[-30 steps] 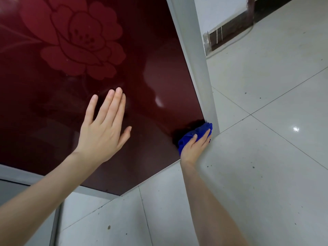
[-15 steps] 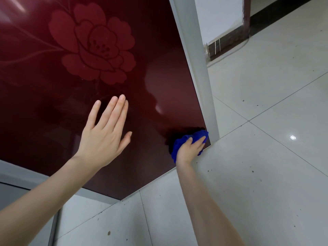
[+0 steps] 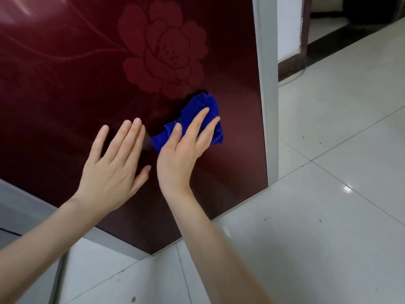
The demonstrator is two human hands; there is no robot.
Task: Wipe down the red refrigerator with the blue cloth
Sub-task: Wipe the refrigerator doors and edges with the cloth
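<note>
The red refrigerator (image 3: 72,88) fills the upper left, its glossy dark-red door printed with a large flower. A bunched blue cloth (image 3: 205,108) is pressed against the door just below the flower. My right hand (image 3: 184,150) lies flat over the cloth, fingers spread across it, holding it to the glass. My left hand (image 3: 114,170) rests flat on the door to the left of the cloth, fingers straight and apart, with nothing in it.
A grey frame strip (image 3: 266,88) runs down the door's right edge to the floor. Pale glossy floor tiles (image 3: 328,216) spread right and below. A white wall with a dark skirting (image 3: 328,38) and a thin cable stands at the upper right.
My right hand has carried the cloth up from the door's bottom right corner to just below the flower. The view has shifted, and my left hand stays flat on the door.
</note>
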